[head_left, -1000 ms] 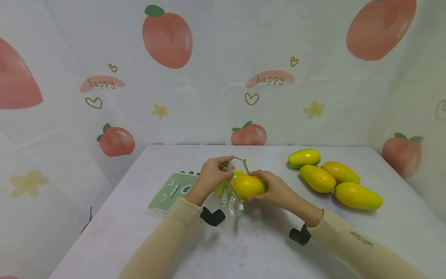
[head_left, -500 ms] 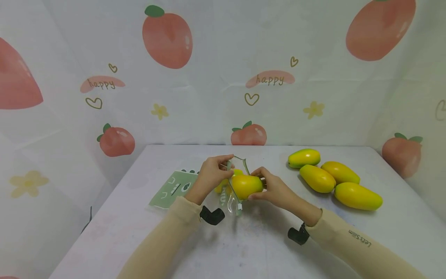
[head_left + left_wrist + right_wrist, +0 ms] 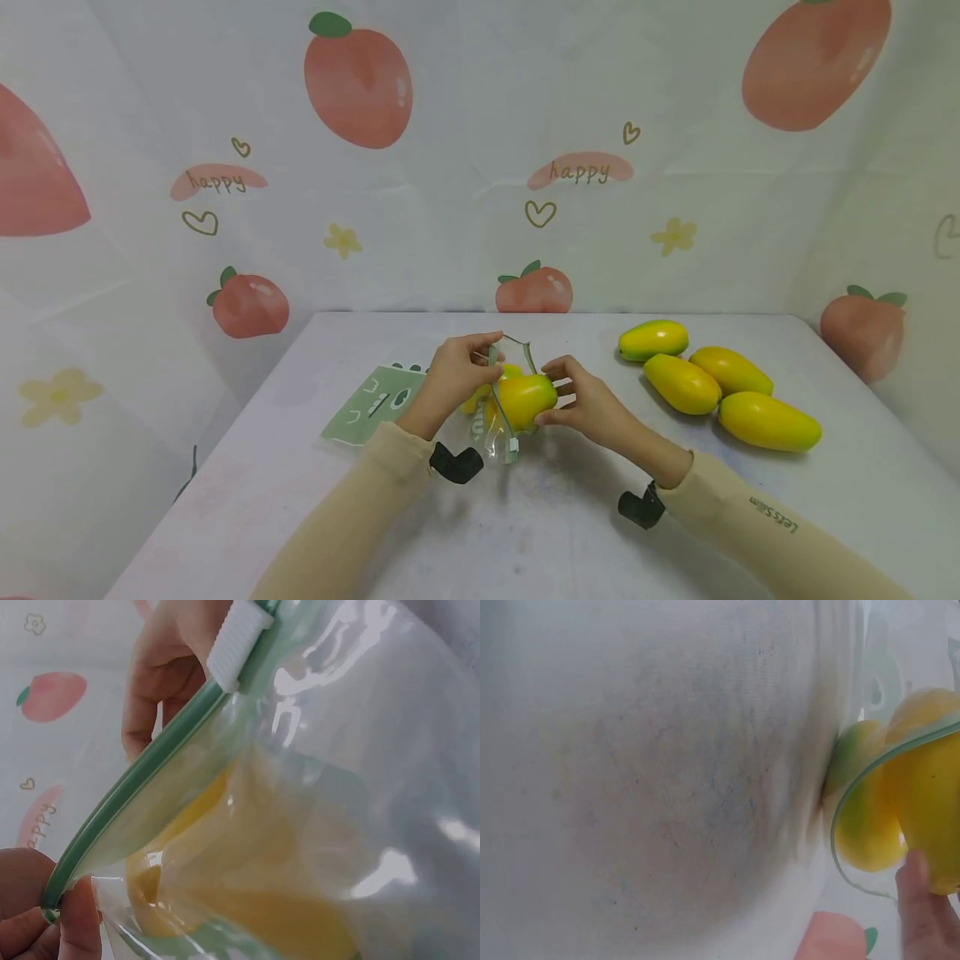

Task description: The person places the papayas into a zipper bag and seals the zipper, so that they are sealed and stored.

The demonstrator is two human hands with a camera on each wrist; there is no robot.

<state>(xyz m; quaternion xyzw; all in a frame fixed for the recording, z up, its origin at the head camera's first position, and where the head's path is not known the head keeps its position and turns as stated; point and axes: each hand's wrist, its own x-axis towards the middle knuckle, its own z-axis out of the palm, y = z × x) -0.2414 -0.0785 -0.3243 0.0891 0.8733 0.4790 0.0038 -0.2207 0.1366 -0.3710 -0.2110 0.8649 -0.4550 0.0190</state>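
A clear zip bag (image 3: 495,433) with a green rim and white slider (image 3: 238,645) stands with its mouth towards the right. My left hand (image 3: 463,371) pinches the bag's rim between thumb and fingers. A yellow mango (image 3: 525,402) with a green end lies partly through the mouth. More yellow-green fruit (image 3: 866,825) shows inside the bag. My right hand (image 3: 588,404) is at the mango's outer end, fingers spread and loosely bent; a fingertip touches the mango in the right wrist view. The left wrist view shows the mango blurred through the plastic.
Several loose mangoes (image 3: 682,384) lie at the right of the white table (image 3: 570,533). A flat green printed bag (image 3: 375,404) lies left of my left hand, partly behind it. A fruit-patterned cloth (image 3: 450,208) hangs behind the table.
The mango has moved left, deeper into the bag's mouth. My right hand has loosened from around it to touching its end. My left hand keeps its pinch on the rim.
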